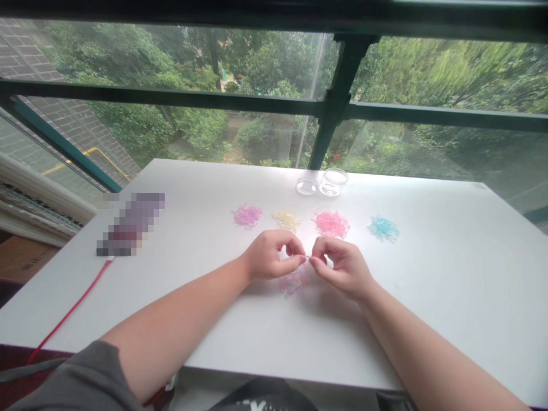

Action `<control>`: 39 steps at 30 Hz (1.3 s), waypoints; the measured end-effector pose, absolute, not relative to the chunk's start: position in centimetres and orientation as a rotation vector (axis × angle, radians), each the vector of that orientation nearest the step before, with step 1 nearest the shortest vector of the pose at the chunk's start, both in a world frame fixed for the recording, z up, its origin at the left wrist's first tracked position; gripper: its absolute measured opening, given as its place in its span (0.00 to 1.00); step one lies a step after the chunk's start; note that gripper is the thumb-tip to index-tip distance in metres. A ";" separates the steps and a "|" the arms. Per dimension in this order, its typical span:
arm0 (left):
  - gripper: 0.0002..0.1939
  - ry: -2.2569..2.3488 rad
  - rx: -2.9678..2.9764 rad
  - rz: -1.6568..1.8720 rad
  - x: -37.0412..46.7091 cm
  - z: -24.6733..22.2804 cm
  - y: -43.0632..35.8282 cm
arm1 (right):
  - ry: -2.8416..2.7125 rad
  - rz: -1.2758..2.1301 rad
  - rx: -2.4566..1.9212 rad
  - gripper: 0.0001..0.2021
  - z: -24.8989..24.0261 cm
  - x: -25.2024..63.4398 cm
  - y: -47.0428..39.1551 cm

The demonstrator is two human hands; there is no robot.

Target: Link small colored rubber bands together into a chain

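My left hand (272, 258) and my right hand (345, 267) meet over the middle of the white table, thumb and forefinger pinched on each. A thin pale elastic band (307, 257) spans the small gap between the fingertips; its exact colour is hard to make out. Just below lies a mixed heap of small elastic bands (293, 282), partly covered by my hands. Beyond them sit separate piles: purple bands (247, 216), yellow bands (286, 220), pink bands (331, 224) and, farther right, blue bands (383, 228).
A clear round jar (333, 184) stands at the table's back edge, its clear lid (306, 186) lying left of it. On the left, a pixelated dark object (131, 225) connects to a red cable (72, 308) running off the front edge. Windows (257, 74) rise behind the table (449, 285).
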State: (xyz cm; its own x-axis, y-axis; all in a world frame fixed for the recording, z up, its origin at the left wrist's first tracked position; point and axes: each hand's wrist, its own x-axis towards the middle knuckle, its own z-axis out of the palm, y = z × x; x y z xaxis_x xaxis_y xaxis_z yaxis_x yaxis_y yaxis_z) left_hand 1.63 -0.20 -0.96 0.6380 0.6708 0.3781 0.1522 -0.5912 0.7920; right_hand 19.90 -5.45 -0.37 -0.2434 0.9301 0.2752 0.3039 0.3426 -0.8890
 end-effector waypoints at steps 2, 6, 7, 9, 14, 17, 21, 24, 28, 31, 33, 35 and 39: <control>0.03 0.665 2.099 0.874 1.6 -0.9 -0.2 | -1.740 0.897 -1.101 0.06 -0.5 20.0 -5.4; 0.05 0.684 2.087 0.865 1.6 -1.1 -0.2 | -1.772 0.824 -1.105 0.06 -0.6 20.2 -5.3; 0.05 0.683 2.083 0.860 1.6 -1.1 -0.2 | -1.792 0.788 -1.111 0.06 -0.5 20.2 -5.2; 0.04 0.669 2.077 0.832 1.6 -1.3 -0.2 | -1.843 0.710 -1.126 0.07 -0.5 20.2 -5.1; 0.04 0.640 2.068 0.770 1.7 -1.5 -0.1 | -1.947 0.581 -1.153 0.07 -0.6 20.2 -5.1; 0.04 0.640 2.058 0.754 1.7 -1.4 -0.2 | -1.951 0.518 -1.180 0.07 -0.7 20.2 -4.9; 0.04 0.610 2.073 0.736 1.7 -1.2 -0.4 | -1.842 0.437 -1.352 0.07 -0.7 20.3 -4.6; 0.04 0.618 2.074 0.741 1.7 -1.2 -0.3 | -1.788 0.466 -1.429 0.07 -0.8 20.3 -4.6; 0.05 0.684 2.049 0.740 1.7 -1.4 -0.1 | -1.921 0.655 -1.270 0.07 -0.7 20.1 -5.0; 0.04 0.705 2.045 0.721 1.7 -1.5 0.0 | -1.957 0.730 -1.246 0.07 -0.7 20.0 -5.0; 0.05 0.710 2.046 0.706 1.7 -1.5 -0.1 | -1.900 0.696 -1.315 0.07 -0.9 20.1 -4.8; 0.05 0.719 2.044 0.692 1.7 -1.3 -0.2 | -1.810 0.642 -1.405 0.06 -1.1 20.2 -4.6; 0.04 0.699 2.050 0.675 1.7 -1.2 -0.4 | -1.733 0.609 -1.475 0.05 -1.2 20.3 -4.5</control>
